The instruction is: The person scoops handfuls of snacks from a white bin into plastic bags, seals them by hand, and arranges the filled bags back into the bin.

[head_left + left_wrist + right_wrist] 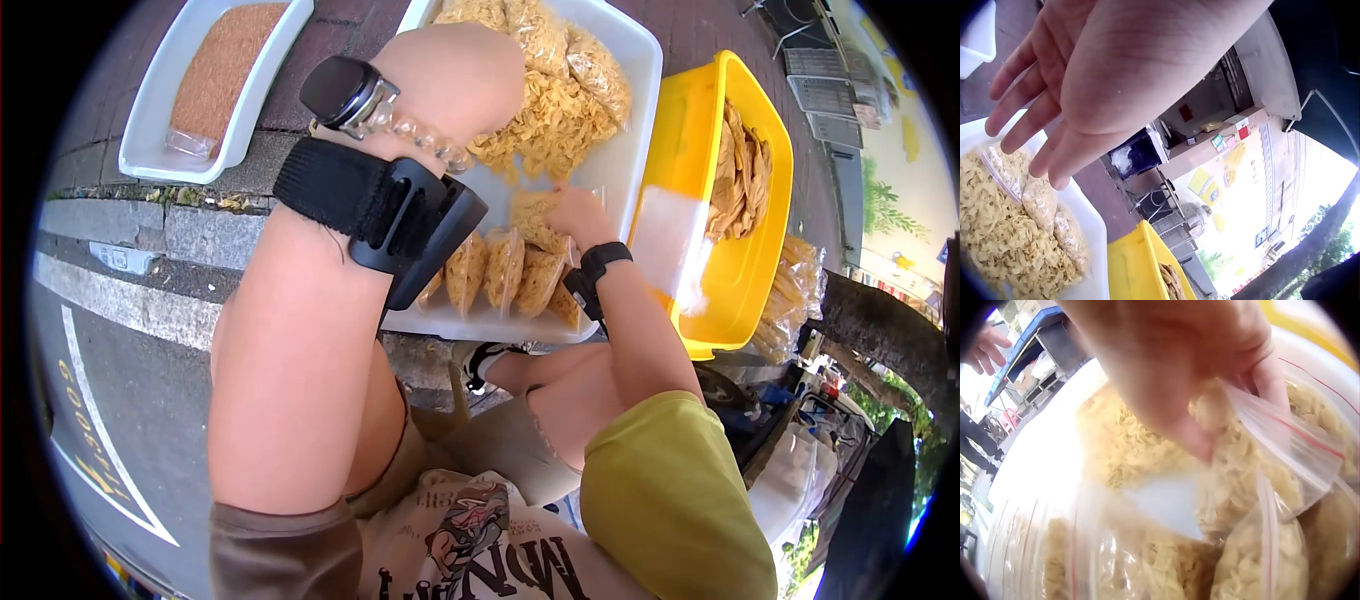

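Observation:
A white tub [648, 110] holds a loose heap of crinkled yellow dried pieces [545, 125], with filled clear bags [540, 40] at its far end. Along the near side stand several filled zip bags [505, 270]. My right hand [583, 215] pinches a zip bag of the yellow pieces [1235, 481] between thumb and fingers, over the standing bags. In the right wrist view its red-striped top edge sticks out beside the fingers. Over the tub's far part, my left hand [1054, 75] is held with fingers extended and slightly spread, nothing in it.
To the right stands a yellow tub [735, 300] with brown dried sheets [742, 180] inside. Packed clear bags [790, 300] lie beyond it. At the left is another white tub [135, 140] of reddish-brown grains [225, 75]. A stone kerb [130, 230] runs below.

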Tool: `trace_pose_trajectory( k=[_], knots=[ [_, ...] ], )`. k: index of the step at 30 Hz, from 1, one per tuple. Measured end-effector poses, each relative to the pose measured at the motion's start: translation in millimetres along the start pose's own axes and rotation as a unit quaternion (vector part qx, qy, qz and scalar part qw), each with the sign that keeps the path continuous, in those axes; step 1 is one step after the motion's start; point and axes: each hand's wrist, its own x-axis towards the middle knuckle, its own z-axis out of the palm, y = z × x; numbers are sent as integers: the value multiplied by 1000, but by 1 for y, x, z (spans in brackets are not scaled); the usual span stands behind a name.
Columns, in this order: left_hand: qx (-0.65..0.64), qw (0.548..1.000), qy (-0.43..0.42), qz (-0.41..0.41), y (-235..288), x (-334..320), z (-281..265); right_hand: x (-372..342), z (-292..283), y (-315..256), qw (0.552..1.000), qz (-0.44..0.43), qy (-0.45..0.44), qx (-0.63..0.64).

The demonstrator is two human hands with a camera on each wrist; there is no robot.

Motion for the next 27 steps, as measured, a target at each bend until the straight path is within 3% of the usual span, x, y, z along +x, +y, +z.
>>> trace_pose_trajectory(
  k=[2,3,6,12,14,15,17,18,20,21,22,23,24,26,27],
  knots=[
    [-23,999,17,41,-14,0,1,0,15,-4,995,-10,78,-69],
    [-45,995,33,82,-22,1,3,0,13,-4,995,-10,80,-67],
    [-73,994,50,66,-31,-2,0,-8,1,-14,997,18,33,-64],
    [-28,991,97,86,-63,-1,0,-28,-22,-34,971,19,29,-236],
    [-26,992,94,74,-66,-1,1,-30,-30,-30,984,3,132,-119],
    [-23,994,89,63,-65,-2,-2,-32,-38,-30,984,2,133,-122],
    [-42,995,80,42,-62,-2,-7,-30,-55,-34,956,-79,282,-33],
    [-57,996,66,24,-60,-3,-10,-30,-61,-42,956,-80,282,-33],
    [-60,997,47,19,-59,-2,-13,-29,-74,-61,953,-204,204,95],
    [-64,997,33,17,-57,1,-16,-28,-81,-75,952,-203,210,94],
    [-64,997,39,21,-50,0,-19,-25,-85,-91,947,-174,123,240],
    [-44,998,37,-11,-42,-5,-19,-22,-91,-100,914,-141,31,379],
    [-24,998,37,-43,-37,-7,-20,-13,-96,-98,914,-142,36,378],
    [-28,998,39,-42,-38,-6,-18,19,-94,-85,784,-32,80,615],
    [-32,998,37,-44,-39,-5,-16,42,-100,-74,740,39,118,661]
  ],
)
